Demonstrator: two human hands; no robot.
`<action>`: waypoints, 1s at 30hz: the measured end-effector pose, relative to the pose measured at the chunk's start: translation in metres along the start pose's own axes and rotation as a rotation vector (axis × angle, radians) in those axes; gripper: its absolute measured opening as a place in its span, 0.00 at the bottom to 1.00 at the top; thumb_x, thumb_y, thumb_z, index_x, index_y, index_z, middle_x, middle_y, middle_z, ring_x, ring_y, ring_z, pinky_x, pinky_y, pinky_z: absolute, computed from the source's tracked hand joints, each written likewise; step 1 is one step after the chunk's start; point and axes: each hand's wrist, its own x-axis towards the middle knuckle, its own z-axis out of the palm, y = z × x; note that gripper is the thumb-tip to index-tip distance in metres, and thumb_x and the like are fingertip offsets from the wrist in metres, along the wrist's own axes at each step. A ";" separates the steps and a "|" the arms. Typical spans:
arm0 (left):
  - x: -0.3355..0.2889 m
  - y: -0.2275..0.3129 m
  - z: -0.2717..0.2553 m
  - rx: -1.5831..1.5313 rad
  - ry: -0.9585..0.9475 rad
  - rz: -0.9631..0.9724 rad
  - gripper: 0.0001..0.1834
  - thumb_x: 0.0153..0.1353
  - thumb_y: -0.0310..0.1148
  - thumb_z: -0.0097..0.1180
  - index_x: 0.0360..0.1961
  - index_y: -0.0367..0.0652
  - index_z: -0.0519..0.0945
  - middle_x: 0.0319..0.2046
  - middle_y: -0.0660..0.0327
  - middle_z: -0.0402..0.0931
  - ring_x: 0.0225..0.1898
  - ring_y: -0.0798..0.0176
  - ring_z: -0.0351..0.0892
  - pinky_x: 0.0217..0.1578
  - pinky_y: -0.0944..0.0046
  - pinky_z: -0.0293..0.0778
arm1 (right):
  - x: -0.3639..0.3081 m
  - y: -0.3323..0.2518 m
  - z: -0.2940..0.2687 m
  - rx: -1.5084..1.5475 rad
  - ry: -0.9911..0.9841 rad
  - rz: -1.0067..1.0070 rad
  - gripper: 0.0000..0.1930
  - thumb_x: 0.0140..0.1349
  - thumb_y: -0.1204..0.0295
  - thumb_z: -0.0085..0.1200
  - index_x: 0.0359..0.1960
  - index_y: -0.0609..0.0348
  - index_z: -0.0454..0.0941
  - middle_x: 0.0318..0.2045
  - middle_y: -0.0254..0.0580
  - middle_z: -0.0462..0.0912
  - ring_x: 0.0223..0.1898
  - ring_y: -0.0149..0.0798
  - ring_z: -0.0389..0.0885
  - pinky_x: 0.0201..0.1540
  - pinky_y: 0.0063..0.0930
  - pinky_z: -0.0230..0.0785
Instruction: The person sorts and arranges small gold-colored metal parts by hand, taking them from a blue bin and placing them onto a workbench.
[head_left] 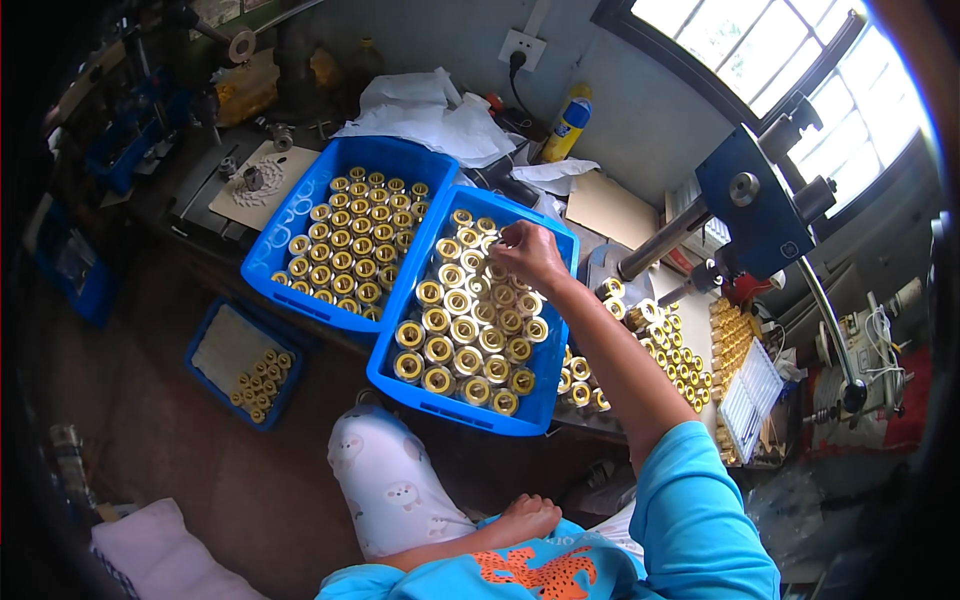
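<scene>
Head view. Your right hand (530,255) reached over the far right side of the right blue tray (470,415), its fingers bent down and drawn together at the brass-topped cylinders (464,329); whether they gripped 1 could not be told. Your left hand (531,517) lay low at your lap, its fingers apparently curled; whether it held anything could not be told.

Progress, as judged from the layout: the work looked well advanced, with 2 large trays carrying most of the pieces in view. What seemed left was the loose group of cylinders (675,350) on the tabletop (694,312), just beyond the right tray's right edge, and perhaps the plain brass parts (733,335) toward the tabletop's right edge.

Containers: in the right tray, upright cylinders stood in close rows from the near left corner toward the far edge, with blue floor showing along its right wall. The left blue tray (275,240) held a similar block, massed toward its right wall and near edge, with floor showing along the left. Below the tabletop, 1 small blue tray (225,345) bore a smaller batch of brass-coloured pieces (262,378) in its near right corner.
</scene>
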 end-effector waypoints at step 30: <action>-0.002 -0.002 -0.004 0.005 -0.120 -0.003 0.08 0.57 0.32 0.51 0.32 0.38 0.77 0.31 0.50 0.77 0.37 0.49 0.80 0.38 0.51 0.72 | -0.009 -0.014 0.028 0.101 -0.081 -0.086 0.07 0.49 0.71 0.61 0.26 0.64 0.84 0.28 0.55 0.83 0.31 0.52 0.83 0.38 0.41 0.74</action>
